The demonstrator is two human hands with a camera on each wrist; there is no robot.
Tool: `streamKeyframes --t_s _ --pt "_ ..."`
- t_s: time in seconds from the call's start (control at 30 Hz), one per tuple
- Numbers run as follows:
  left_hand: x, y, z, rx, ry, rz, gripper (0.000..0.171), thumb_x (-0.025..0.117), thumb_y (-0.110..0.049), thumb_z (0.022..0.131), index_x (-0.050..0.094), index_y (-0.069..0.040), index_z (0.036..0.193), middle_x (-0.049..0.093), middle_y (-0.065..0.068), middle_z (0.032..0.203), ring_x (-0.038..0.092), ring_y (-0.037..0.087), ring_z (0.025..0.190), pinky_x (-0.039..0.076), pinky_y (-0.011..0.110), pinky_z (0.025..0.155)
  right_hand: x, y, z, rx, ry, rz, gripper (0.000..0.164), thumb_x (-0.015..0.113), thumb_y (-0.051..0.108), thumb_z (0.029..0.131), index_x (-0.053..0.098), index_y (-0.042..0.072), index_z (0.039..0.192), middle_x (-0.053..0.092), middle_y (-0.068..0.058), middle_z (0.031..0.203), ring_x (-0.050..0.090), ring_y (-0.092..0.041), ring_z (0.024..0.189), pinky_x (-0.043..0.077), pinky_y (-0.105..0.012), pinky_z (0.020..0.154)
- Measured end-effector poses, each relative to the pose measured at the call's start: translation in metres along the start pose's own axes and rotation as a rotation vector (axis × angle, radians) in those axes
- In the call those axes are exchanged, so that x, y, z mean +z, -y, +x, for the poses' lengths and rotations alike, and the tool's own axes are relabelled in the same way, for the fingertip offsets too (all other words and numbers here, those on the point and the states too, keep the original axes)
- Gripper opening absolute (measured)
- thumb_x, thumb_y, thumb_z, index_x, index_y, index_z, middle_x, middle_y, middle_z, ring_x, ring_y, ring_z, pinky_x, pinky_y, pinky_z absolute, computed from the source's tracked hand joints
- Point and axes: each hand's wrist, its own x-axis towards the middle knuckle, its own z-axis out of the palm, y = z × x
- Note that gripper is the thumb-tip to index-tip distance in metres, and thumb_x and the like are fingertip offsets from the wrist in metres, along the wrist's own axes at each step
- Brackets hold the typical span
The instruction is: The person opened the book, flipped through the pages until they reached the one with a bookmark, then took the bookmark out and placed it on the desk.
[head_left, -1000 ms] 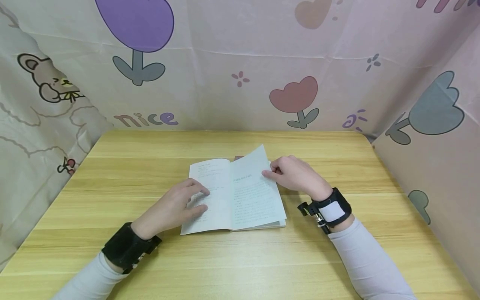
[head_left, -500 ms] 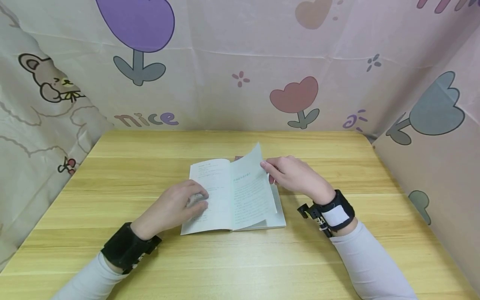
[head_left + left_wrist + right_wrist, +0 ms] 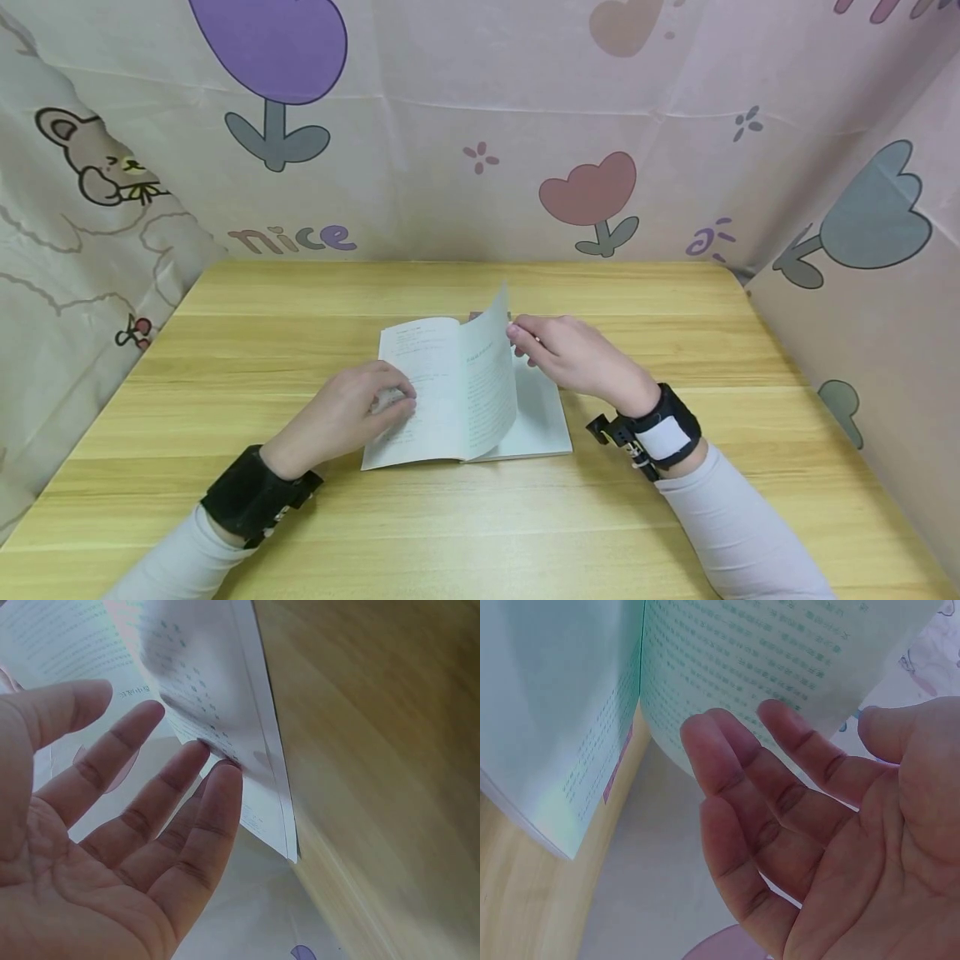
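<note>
An open paperback book (image 3: 431, 442) lies on the wooden table, with printed text on its pages. One right-side page (image 3: 491, 383) stands raised and curved, its outer edge pinched between the thumb and fingers of my right hand (image 3: 581, 354). Beneath it, a mostly blank page (image 3: 540, 412) shows. My left hand (image 3: 352, 408) rests on the left page (image 3: 431, 375), fingers loosely bent. In the left wrist view, the fingertips of that hand (image 3: 150, 810) touch the paper near the book's edge. The right wrist view shows the lifted page (image 3: 757, 652) behind my right-hand fingers (image 3: 735, 772).
The wooden tabletop (image 3: 480, 533) surrounds the book. A small reddish piece (image 3: 477, 316) shows behind the book's top edge. Patterned cloth (image 3: 420, 192) with cartoon flowers and a bear hangs at the back and both sides. Both wrists wear black straps with small cameras.
My right hand has moved left, lifting the right page and bending it toward the spine, which uncovers more of the page below. The left hand has hardly moved.
</note>
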Motion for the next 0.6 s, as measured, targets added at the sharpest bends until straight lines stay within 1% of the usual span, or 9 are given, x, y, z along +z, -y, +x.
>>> streamKeyframes --t_s 0.07,0.1,0.13,0.23,0.3,0.33,0.4,0.47,0.6 --pt "0.0 0.0 0.0 -0.004 0.003 -0.002 0.008 0.071 -0.027 0.086 0.071 -0.021 0.091 0.065 -0.007 0.096 0.056 0.014 0.075 0.045 0.028 0.064 0.001 0.001 0.0 -0.016 -0.009 -0.002 0.038 0.036 0.037 0.105 0.062 0.012 0.12 0.067 0.002 0.09 0.061 -0.005 0.071 0.049 -0.027 0.065" --pt "0.0 0.0 0.0 -0.006 0.003 -0.002 0.007 0.071 -0.027 0.087 0.071 -0.021 0.091 0.065 -0.008 0.095 0.056 0.014 0.073 0.045 0.028 0.063 0.002 0.002 0.001 -0.026 -0.013 -0.001 0.039 0.036 0.037 0.105 0.062 0.012 0.122 0.067 0.002 0.09 0.061 -0.005 0.073 0.048 -0.027 0.066" --pt "-0.001 0.0 0.0 -0.008 0.004 -0.002 0.007 0.071 -0.026 0.087 0.071 -0.021 0.091 0.065 -0.008 0.094 0.055 0.014 0.072 0.045 0.027 0.062 0.003 0.002 0.001 -0.035 -0.017 0.0 0.039 0.037 0.037 0.105 0.061 0.012 0.123 0.067 0.001 0.096 0.06 -0.004 0.074 0.048 -0.026 0.067" --pt "-0.001 -0.001 0.0 -0.011 0.002 -0.003 0.006 0.071 -0.025 0.087 0.071 -0.021 0.091 0.064 -0.01 0.09 0.055 0.013 0.068 0.045 0.027 0.058 0.005 0.004 0.002 -0.06 -0.025 0.003 0.037 0.038 0.037 0.105 0.063 0.013 0.119 0.064 -0.003 0.116 0.058 -0.006 0.076 0.047 -0.026 0.067" --pt "-0.001 -0.001 0.001 -0.012 0.001 -0.001 0.006 0.071 -0.025 0.087 0.071 -0.021 0.091 0.063 -0.011 0.089 0.055 0.013 0.067 0.044 0.026 0.057 0.007 0.005 0.002 -0.068 -0.025 0.003 0.033 0.039 0.037 0.105 0.063 0.015 0.112 0.057 -0.004 0.13 0.057 -0.006 0.082 0.047 -0.026 0.069" --pt "-0.001 -0.001 0.001 -0.012 0.001 -0.001 0.006 0.071 -0.025 0.087 0.071 -0.021 0.091 0.063 -0.011 0.089 0.055 0.014 0.067 0.044 0.026 0.058 0.008 0.006 0.003 -0.07 -0.024 0.003 0.032 0.04 0.037 0.104 0.063 0.015 0.112 0.054 -0.004 0.135 0.057 -0.006 0.083 0.047 -0.026 0.07" --pt "-0.001 -0.001 0.001 -0.011 0.001 0.001 0.006 0.071 -0.025 0.087 0.071 -0.021 0.091 0.063 -0.011 0.089 0.055 0.013 0.068 0.045 0.026 0.059 0.01 0.006 0.003 -0.071 -0.019 0.0 0.032 0.04 0.037 0.104 0.062 0.016 0.113 0.051 -0.005 0.138 0.057 -0.006 0.088 0.047 -0.026 0.073" --pt "-0.002 0.0 0.0 -0.01 0.002 0.005 0.006 0.071 -0.025 0.087 0.071 -0.02 0.091 0.063 -0.011 0.089 0.055 0.013 0.07 0.045 0.026 0.06 0.011 0.006 0.004 -0.069 -0.016 -0.005 0.033 0.039 0.038 0.104 0.062 0.016 0.114 0.055 -0.003 0.133 0.057 -0.005 0.092 0.046 -0.027 0.076" --pt "-0.002 0.0 0.001 -0.002 0.002 0.006 0.007 0.071 -0.025 0.087 0.072 -0.019 0.091 0.064 -0.009 0.09 0.056 0.013 0.072 0.046 0.027 0.063 0.013 0.006 0.004 -0.072 -0.011 -0.015 0.033 0.039 0.041 0.104 0.06 0.019 0.116 0.062 0.006 0.115 0.056 -0.004 0.091 0.046 -0.027 0.076"
